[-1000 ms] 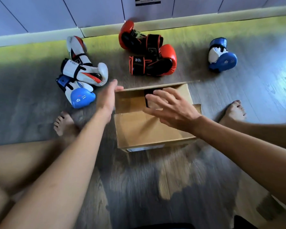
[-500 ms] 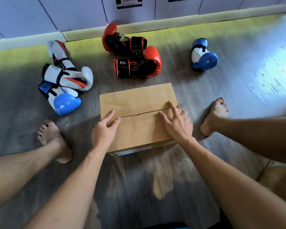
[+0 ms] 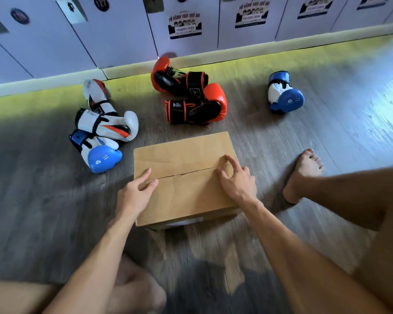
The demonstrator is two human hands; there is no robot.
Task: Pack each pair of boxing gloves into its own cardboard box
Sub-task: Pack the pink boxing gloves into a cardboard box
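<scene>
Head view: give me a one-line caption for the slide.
Left hand and right hand rest on the closed cardboard box; six boxing gloves lie loose on the floor beyond.

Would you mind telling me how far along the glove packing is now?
Done: one cardboard box has its flaps shut; its contents are hidden. In hand: the left hand and right hand rest on those flaps. Left: on the floor, the white pair, the red pair, a left blue glove and a right blue glove.
</scene>
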